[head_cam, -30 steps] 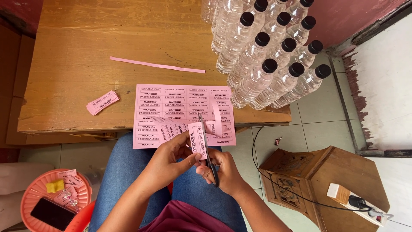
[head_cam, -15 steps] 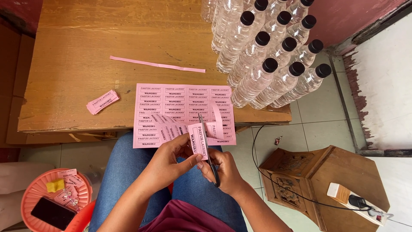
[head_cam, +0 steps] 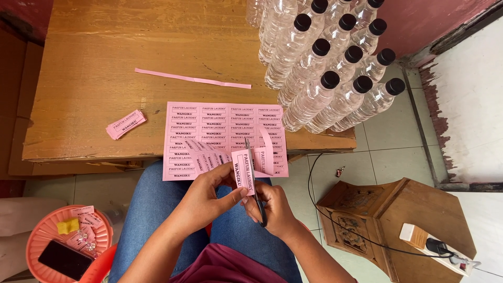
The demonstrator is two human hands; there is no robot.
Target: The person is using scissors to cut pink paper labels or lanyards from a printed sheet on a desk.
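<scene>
The left hand (head_cam: 207,196) pinches the pink label (head_cam: 243,170) at its lower end, thumb and fingers closed on the paper, holding it just above the lap, off the near edge of the surface (head_cam: 105,78). The label's long axis runs away from the body, tilted slightly left at the top. Directly to its right, touching its edge, the scissors (head_cam: 255,183) lie parallel to that axis, blades pointing away. The right hand (head_cam: 275,209) is closed around their handles, just beside the left hand.
</scene>
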